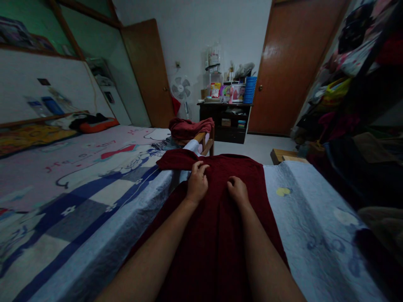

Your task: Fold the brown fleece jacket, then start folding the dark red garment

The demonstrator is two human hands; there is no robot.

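Observation:
A dark red garment lies spread over a pale blue cloth, with one sleeve reaching out to the left at its far end. My left hand rests on the garment near that sleeve, its fingers bent but apart and nothing seen in them. To its right, my right hand touches the garment with its fingers curled in. Whether cloth is pinched under those fingers is hidden.
A bed with a patterned blanket spans the left. Folded red cloth sits on a wooden chair beyond the garment. Farther back stand a fan and a dark cabinet. Clothes are piled along the right.

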